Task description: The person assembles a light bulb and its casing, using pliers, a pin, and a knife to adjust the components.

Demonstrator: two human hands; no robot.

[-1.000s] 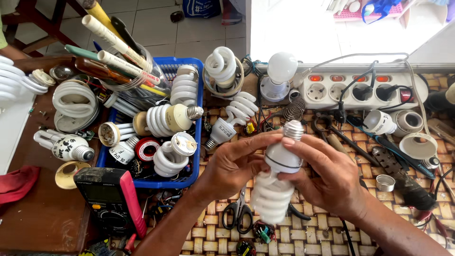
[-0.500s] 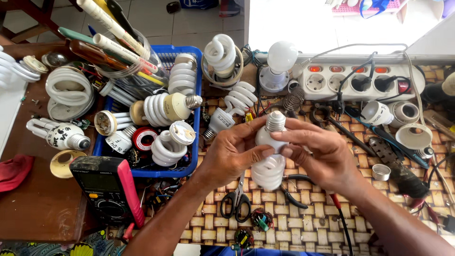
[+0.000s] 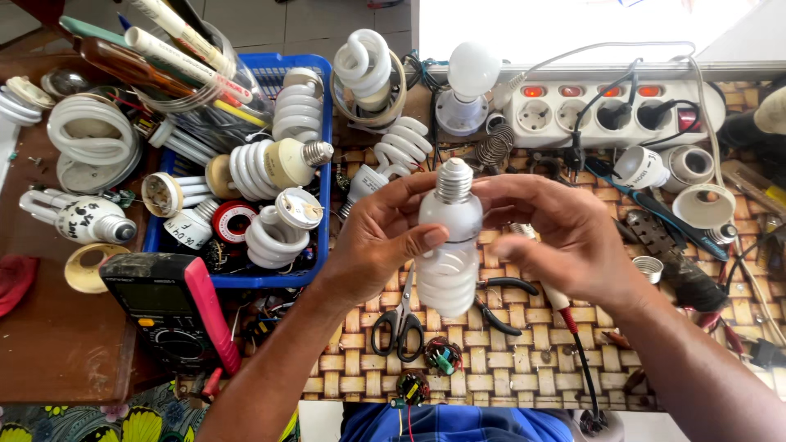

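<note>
Far left, one black multimeter (image 3: 168, 307) with a red edge lies beside the blue basket (image 3: 321, 164), where you can count four spiral lamps, maybe more under the clutter. Centre now: your left hand (image 3: 381, 237) wraps its fingers around the spiral bulb (image 3: 449, 245), thumb pressed on the white body, screw cap up. Your right hand (image 3: 573, 237) closes on its other side, so two hands, one bulb, held above the woven mat. One pair of scissors (image 3: 399, 319) lies just below. Far right, one white power strip (image 3: 614, 110) shows three lit red switches.
</note>
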